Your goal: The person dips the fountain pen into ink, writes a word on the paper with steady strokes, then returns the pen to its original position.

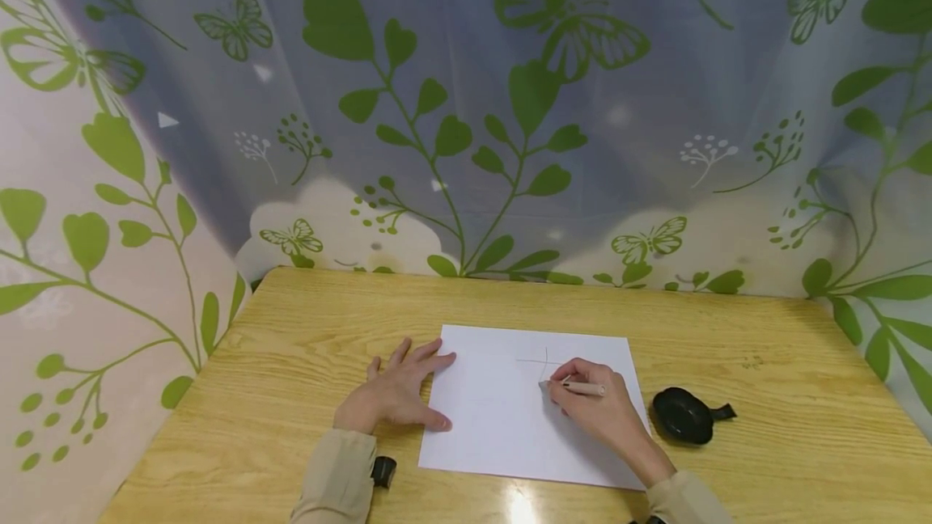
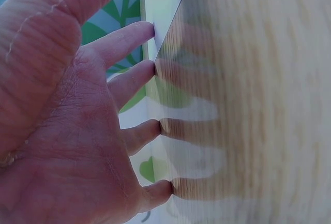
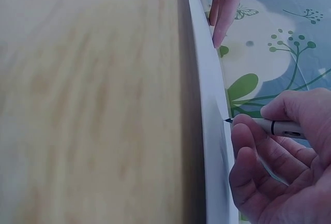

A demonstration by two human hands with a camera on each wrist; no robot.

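A white sheet of paper [image 1: 488,403] lies on the wooden table, with a few thin crossing lines [image 1: 535,361] drawn on its upper right part. My right hand [image 1: 597,407] pinches a light-coloured pen [image 1: 586,388] between thumb and fingers. In the right wrist view the dark tip of the pen [image 3: 279,127] meets the paper [image 3: 213,131]. My left hand [image 1: 399,389] rests at the paper's left edge with its fingers spread. The left wrist view shows the fingertips of the left hand [image 2: 77,115] touching the table and the paper's corner.
A small black dish-shaped object with a short handle [image 1: 684,416] sits on the table [image 1: 255,395] right of the paper. Behind the table hangs a curtain [image 1: 466,103] printed with green leaves and butterflies. Both sleeves are beige, and a black band shows at the left wrist.
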